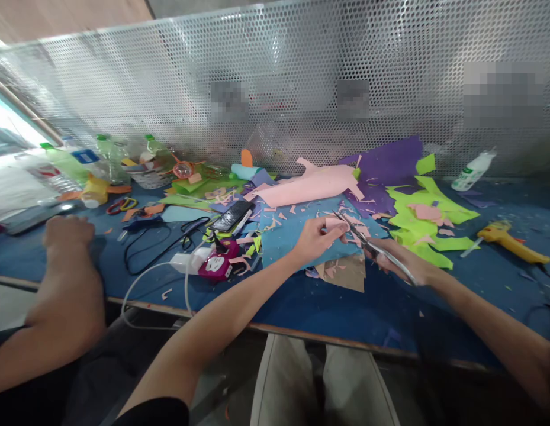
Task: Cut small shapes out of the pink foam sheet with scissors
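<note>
Between the thumb and fingers of my left hand [317, 239] is a small piece of pink paper [335, 223]. My right hand [392, 257] is closed around a pair of metal scissors [396, 264]. Their blades reach up and left, right beside the pink piece; whether they touch it I cannot tell. Beneath both hands lie a blue sheet [279, 245] strewn with pink scraps and a brown piece of paper [352, 275]. Just beyond them rests a large pink paper shape [310, 184], rolled into a tube with flaps.
A co-worker's arm [70, 278] rests at the left. Nearby are a magenta power adapter [218, 260] with cables and a black phone [232, 216]. Lime paper [428, 219], a yellow glue gun [514, 242] and a white glue bottle [473, 170] lie rightward. Perforated metal [283, 71] stands behind.
</note>
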Demonstrator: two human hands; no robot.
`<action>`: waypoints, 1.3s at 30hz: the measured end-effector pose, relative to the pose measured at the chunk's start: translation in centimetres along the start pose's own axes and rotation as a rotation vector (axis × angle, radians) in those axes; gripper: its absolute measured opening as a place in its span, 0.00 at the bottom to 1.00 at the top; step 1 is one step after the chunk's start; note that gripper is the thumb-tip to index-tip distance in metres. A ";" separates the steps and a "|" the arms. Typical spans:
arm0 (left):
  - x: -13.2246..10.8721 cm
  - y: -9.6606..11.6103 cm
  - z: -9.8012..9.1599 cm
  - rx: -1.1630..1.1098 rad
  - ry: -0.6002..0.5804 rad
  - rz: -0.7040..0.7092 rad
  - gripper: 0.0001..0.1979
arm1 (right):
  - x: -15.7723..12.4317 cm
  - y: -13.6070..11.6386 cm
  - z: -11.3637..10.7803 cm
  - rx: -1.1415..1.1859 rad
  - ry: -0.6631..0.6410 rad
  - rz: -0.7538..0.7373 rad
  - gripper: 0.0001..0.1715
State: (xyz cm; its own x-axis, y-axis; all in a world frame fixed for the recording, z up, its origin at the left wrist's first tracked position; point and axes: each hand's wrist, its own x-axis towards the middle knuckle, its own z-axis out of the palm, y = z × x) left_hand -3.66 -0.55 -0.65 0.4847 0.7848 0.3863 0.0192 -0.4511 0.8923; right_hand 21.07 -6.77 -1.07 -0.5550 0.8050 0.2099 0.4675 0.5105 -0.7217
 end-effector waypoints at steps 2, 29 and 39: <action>0.0 0.0 0.0 0.018 -0.001 -0.009 0.25 | 0.2 0.4 0.2 -0.050 0.031 0.042 0.33; -0.2 0.4 0.2 0.011 -0.123 -0.079 0.27 | 0.2 1.0 -1.1 -0.036 -0.042 0.040 0.31; -0.1 -0.4 0.2 -0.040 -0.125 -0.102 0.25 | -0.1 0.7 -1.0 0.080 -0.080 0.064 0.33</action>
State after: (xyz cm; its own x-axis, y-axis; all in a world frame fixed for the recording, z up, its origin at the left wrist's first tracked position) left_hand -3.51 -0.57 -1.10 0.5869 0.7657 0.2632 0.0402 -0.3523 0.9350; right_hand 22.09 -6.20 -0.93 -0.5807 0.8065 0.1108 0.4490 0.4309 -0.7827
